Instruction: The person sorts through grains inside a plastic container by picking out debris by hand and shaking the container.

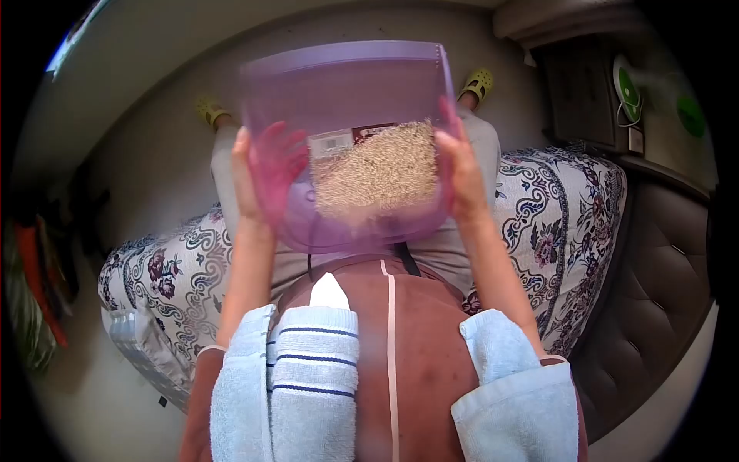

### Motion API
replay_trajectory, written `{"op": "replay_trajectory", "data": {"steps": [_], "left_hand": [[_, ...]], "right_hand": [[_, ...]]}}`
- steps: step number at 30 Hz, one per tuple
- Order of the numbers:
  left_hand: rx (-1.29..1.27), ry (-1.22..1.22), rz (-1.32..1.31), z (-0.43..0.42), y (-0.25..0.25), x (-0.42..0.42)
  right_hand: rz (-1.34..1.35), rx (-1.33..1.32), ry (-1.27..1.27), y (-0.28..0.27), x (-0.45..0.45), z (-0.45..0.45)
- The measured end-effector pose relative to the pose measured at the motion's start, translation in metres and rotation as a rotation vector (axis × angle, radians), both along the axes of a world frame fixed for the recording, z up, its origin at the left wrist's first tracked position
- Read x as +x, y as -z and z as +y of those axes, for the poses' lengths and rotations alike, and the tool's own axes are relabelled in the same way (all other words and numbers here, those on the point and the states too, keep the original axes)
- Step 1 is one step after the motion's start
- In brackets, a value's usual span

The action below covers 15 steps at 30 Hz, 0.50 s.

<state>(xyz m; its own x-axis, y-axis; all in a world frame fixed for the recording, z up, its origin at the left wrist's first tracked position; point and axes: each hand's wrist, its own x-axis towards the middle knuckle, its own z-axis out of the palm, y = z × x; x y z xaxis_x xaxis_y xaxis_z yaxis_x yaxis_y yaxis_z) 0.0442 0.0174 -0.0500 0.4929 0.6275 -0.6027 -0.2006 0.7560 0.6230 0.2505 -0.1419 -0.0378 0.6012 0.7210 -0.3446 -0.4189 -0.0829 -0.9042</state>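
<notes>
A translucent purple plastic tub (339,85) is held up in front of my body, tilted so that its inside shows. My left hand (245,181) grips its left side, and the fingers show pink through the plastic. On the opposite side my right hand (465,173) clasps the wall, its thumb near the rim. Pale grain (385,173), like small seeds or unhulled grains, is heaped toward the tub's lower right. A label with a barcode (335,143) shows behind the grain; I cannot tell whether it belongs to a packet inside. The tub is slightly blurred.
I sit on a bed with a floral cover (550,223); a brown padded headboard (639,308) is at right. A blue towel (315,362) hangs over my shoulders. A green-and-white round object (627,88) stands on dark furniture. Yellow clogs (479,85) are on my feet.
</notes>
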Motion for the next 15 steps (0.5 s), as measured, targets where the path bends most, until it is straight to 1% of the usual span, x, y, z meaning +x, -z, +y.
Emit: {"op": "replay_trajectory", "data": {"steps": [2, 3, 4, 5, 6, 8, 9, 10, 11, 12, 13, 15], "left_hand": [[-0.113, 0.026, -0.09, 0.018, 0.01, -0.023], [-0.085, 0.026, -0.085, 0.016, 0.011, -0.022], [-0.057, 0.025, -0.078, 0.01, 0.01, -0.019], [-0.028, 0.031, -0.068, 0.002, 0.009, -0.013], [0.272, -0.083, 0.117, -0.02, -0.001, 0.012], [0.161, -0.129, 0.092, -0.055, -0.012, 0.035], [0.1, -0.148, 0.077, -0.065, -0.015, 0.038], [0.167, -0.109, 0.159, -0.067, -0.012, 0.033], [0.099, -0.079, 0.061, -0.054, -0.001, 0.02], [0.03, -0.05, -0.034, -0.031, 0.013, -0.001], [-0.04, -0.02, -0.125, -0.017, 0.023, -0.015], [-0.079, 0.002, -0.128, -0.003, 0.014, -0.024]], "right_hand": [[-0.04, 0.018, -0.001, 0.004, -0.027, 0.006], [-0.058, 0.029, -0.006, 0.007, -0.033, 0.008], [-0.01, -0.22, -0.045, -0.004, -0.021, 0.005], [0.097, -0.167, -0.079, 0.001, -0.006, -0.005], [0.197, -0.109, -0.107, 0.012, 0.016, -0.013], [0.333, -0.024, -0.147, 0.031, 0.052, -0.028], [0.301, -0.041, -0.124, 0.026, 0.05, -0.028], [0.267, -0.062, -0.105, 0.016, 0.045, -0.026], [0.232, -0.085, -0.095, 0.011, 0.038, -0.023], [0.002, -0.121, -0.071, 0.011, 0.022, -0.018], [-0.04, -0.02, -0.065, 0.022, 0.004, -0.015], [0.0, 0.002, -0.02, 0.008, -0.032, -0.007]]}}
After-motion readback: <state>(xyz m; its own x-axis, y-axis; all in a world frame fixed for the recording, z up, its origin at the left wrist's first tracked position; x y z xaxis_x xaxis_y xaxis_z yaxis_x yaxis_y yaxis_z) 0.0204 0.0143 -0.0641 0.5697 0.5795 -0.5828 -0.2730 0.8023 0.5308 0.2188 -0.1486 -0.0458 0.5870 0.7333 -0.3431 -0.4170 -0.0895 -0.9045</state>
